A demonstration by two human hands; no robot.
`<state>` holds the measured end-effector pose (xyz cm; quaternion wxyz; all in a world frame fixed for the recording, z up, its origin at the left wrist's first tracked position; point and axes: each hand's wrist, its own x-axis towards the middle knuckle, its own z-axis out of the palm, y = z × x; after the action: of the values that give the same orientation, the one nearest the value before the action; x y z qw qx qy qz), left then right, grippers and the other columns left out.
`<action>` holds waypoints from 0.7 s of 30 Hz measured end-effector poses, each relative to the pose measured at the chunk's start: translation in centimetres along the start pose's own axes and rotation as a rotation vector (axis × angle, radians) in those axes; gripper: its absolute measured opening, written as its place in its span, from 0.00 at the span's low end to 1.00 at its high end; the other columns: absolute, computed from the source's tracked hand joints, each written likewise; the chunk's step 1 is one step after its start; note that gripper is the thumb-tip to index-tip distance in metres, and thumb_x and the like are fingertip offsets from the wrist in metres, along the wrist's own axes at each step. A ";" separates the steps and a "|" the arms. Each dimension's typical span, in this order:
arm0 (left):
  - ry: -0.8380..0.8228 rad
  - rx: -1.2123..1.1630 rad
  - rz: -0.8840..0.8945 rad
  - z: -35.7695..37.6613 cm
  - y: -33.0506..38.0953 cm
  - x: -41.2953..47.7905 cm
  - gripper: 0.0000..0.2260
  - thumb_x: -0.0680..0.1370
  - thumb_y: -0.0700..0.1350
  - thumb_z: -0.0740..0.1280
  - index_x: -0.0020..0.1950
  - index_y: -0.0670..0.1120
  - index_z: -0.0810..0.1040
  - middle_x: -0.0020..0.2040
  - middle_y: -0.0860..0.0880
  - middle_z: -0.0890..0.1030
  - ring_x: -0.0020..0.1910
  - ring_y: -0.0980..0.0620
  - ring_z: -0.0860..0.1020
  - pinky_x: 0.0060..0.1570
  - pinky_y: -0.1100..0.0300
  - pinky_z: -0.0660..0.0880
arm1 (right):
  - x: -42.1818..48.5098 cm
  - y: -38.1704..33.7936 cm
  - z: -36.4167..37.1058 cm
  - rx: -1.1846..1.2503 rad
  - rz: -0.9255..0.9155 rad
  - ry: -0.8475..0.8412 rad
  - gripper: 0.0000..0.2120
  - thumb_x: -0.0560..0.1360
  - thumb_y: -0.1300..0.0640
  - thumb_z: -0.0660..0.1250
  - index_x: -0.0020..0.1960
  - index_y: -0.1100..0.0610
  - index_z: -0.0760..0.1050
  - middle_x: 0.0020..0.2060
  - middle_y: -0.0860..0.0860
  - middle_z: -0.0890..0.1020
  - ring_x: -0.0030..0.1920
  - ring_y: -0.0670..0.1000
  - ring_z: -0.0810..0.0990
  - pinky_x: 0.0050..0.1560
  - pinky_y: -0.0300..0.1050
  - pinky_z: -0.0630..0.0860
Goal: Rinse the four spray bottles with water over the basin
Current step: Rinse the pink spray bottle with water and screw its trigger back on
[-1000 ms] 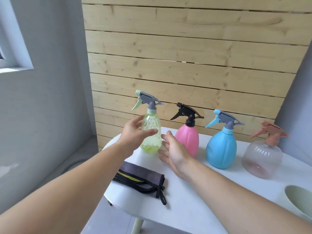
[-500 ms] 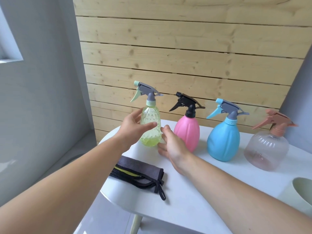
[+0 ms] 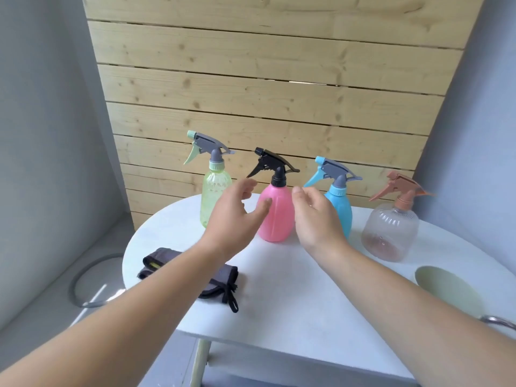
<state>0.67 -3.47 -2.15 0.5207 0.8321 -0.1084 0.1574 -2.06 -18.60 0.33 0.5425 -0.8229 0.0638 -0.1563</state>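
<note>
Several spray bottles stand in a row at the back of the white round table [image 3: 279, 289]. From left to right they are a clear green bottle [image 3: 213, 194], a pink bottle [image 3: 277, 213] with a black trigger, a blue bottle [image 3: 342, 210], and a clear bottle [image 3: 391, 233] with a brown-pink trigger. My left hand [image 3: 234, 216] is open just left of the pink bottle, thumb near its side. My right hand [image 3: 315, 216] is open just right of it, partly covering the blue bottle. Neither hand grips anything.
A folded dark grey cloth [image 3: 220, 280] with a black cord lies at the table's front left. A pale green basin [image 3: 452, 289] sits at the right edge. A wooden slat wall stands behind the table. A grey ring [image 3: 81, 280] lies on the floor, left.
Both hands have moved right, from around the green bottle to either side of the pink bottle. The green bottle stands free again. The camera has shifted, showing more of the table.
</note>
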 end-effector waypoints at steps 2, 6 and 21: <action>-0.092 0.057 -0.062 1.1 -0.1 0.8 0.28 0.80 0.54 0.70 0.77 0.48 0.68 0.74 0.50 0.73 0.73 0.51 0.72 0.71 0.54 0.70 | 0.6 0.1 -0.3 -0.008 0.017 -0.052 0.13 0.82 0.44 0.56 0.58 0.47 0.76 0.52 0.46 0.80 0.56 0.50 0.77 0.51 0.43 0.69; -0.233 0.127 -0.169 2.6 0.0 2.0 0.34 0.80 0.51 0.72 0.81 0.46 0.61 0.72 0.48 0.72 0.70 0.48 0.74 0.60 0.60 0.70 | 1.2 0.3 0.0 0.006 0.017 -0.153 0.15 0.83 0.44 0.54 0.59 0.46 0.77 0.56 0.46 0.81 0.58 0.49 0.78 0.56 0.46 0.73; -0.085 -0.046 -0.047 2.2 1.4 -3.4 0.27 0.74 0.51 0.78 0.67 0.66 0.71 0.62 0.51 0.71 0.59 0.59 0.76 0.54 0.62 0.77 | -1.0 -0.6 -3.7 0.107 -0.048 -0.172 0.12 0.80 0.45 0.63 0.52 0.52 0.80 0.47 0.48 0.83 0.48 0.47 0.79 0.50 0.42 0.73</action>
<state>-2.60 -6.05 -3.15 0.5383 0.8281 -0.1144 0.1070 -4.22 -21.26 2.05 0.5850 -0.8046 -0.0109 -0.1013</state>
